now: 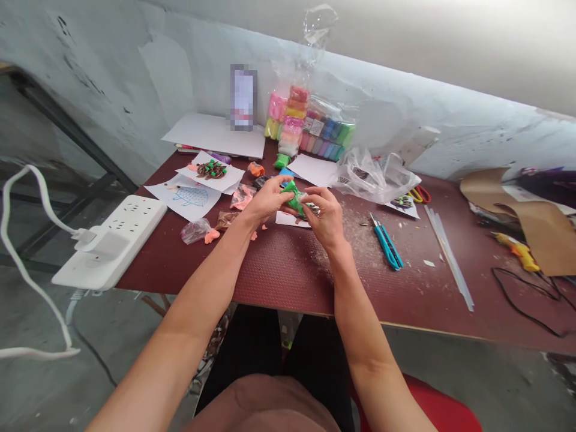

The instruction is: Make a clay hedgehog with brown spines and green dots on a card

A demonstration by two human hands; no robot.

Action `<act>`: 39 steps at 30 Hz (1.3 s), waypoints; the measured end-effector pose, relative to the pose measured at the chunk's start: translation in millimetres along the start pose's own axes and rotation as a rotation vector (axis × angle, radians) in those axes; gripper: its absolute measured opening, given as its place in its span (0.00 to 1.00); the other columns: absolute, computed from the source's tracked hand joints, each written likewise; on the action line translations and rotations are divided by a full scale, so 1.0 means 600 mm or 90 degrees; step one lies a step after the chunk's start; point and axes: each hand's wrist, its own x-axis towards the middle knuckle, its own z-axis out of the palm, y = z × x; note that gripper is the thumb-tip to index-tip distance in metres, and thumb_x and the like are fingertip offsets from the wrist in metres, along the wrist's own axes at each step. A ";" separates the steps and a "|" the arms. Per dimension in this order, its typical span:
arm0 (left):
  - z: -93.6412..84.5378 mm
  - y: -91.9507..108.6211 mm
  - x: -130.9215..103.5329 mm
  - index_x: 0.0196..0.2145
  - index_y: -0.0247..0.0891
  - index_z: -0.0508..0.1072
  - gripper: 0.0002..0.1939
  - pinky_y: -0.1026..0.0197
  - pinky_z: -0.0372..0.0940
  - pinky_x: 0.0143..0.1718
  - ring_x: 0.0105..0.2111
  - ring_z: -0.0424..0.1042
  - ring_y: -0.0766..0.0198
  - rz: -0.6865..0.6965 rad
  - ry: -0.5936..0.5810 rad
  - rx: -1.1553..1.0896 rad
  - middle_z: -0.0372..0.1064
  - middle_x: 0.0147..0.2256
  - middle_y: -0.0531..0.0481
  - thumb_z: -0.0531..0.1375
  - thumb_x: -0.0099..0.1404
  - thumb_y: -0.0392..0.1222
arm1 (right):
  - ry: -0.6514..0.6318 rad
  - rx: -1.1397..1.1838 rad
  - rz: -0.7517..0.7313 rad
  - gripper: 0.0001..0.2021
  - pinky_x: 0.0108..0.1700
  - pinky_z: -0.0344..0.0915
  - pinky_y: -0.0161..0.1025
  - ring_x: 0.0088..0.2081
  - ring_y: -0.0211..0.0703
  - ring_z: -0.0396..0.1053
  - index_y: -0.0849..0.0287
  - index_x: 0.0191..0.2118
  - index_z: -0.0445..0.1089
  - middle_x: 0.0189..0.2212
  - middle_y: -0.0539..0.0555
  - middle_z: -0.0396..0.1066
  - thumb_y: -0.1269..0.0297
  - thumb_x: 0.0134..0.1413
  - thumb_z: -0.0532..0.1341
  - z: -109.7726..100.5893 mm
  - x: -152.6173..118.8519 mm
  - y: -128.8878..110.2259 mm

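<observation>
Both hands meet over the middle of the dark red table. My left hand (pixel 269 200) has its fingers closed round a green clay packet (pixel 294 197) in clear wrapping. From the other side, my right hand (pixel 324 215) pinches the wrapping at the packet's right edge. Beneath the hands lies a small white paper (pixel 288 219) with brown pieces on it, partly covered by the fingers. Lumps of pink clay (pixel 242 197) and a brown clay packet (pixel 226 220) lie to the left of my left hand.
Wrapped coloured clay packs (pixel 326 135) stand against the wall beside a crumpled plastic bag (pixel 375 177). Teal scissors (pixel 386 243), clear sticks (pixel 450 258) and a yellow glue gun (pixel 519 251) lie right. A brown-and-green model (pixel 211 170), fish drawing (pixel 186 196) and white power strip (pixel 112 240) are left.
</observation>
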 end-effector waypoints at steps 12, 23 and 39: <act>0.002 -0.002 0.004 0.50 0.32 0.71 0.24 0.60 0.78 0.39 0.31 0.80 0.65 0.096 -0.067 -0.015 0.78 0.34 0.50 0.75 0.61 0.37 | 0.015 0.092 0.030 0.06 0.57 0.72 0.52 0.52 0.49 0.75 0.49 0.39 0.82 0.52 0.53 0.78 0.65 0.63 0.66 -0.022 0.008 0.004; 0.003 -0.001 0.006 0.50 0.32 0.70 0.19 0.62 0.78 0.38 0.32 0.80 0.66 0.088 0.017 -0.067 0.79 0.35 0.51 0.69 0.64 0.29 | 0.015 0.110 0.032 0.07 0.55 0.73 0.49 0.51 0.48 0.73 0.53 0.38 0.76 0.48 0.56 0.76 0.60 0.67 0.62 -0.023 0.008 0.000; -0.005 0.020 -0.005 0.29 0.37 0.69 0.14 0.66 0.63 0.22 0.18 0.66 0.70 0.017 0.048 -0.017 0.66 0.20 0.54 0.60 0.70 0.46 | 0.091 0.339 0.243 0.16 0.39 0.72 0.39 0.35 0.39 0.74 0.53 0.41 0.81 0.36 0.52 0.81 0.47 0.57 0.70 -0.044 0.007 0.027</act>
